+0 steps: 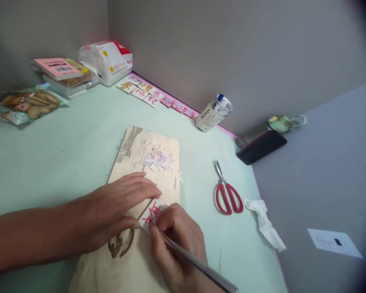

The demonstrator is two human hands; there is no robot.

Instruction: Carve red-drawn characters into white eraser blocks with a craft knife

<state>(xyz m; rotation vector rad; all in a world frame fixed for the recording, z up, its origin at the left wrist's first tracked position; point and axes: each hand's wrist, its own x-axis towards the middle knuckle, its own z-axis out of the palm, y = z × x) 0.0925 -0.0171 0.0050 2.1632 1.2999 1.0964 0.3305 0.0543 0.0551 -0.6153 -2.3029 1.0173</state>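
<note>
A small white tile (149,216) marked with red characters lies on the wooden board (167,187). My left hand (118,207) steadies it from the left, thumb at its near corner and stretched fingertips at its far edge. Between the thumb and fingers of my right hand (179,240) is a slim silvery pen-shaped tool (201,265), its shaft slanting down to the right. My right fingers hide its tip and the tile's right side. White and purple shavings (158,158) are scattered on the board beyond my hands.
Red-handled scissors (227,198) and a crumpled tissue (264,223) lie to the right. Along the wall are several lettered tiles (140,91), a clear can (213,114) and a leaning phone (262,147). Snack bag (27,103), books (61,71) and tissue pack (108,61) stand back left.
</note>
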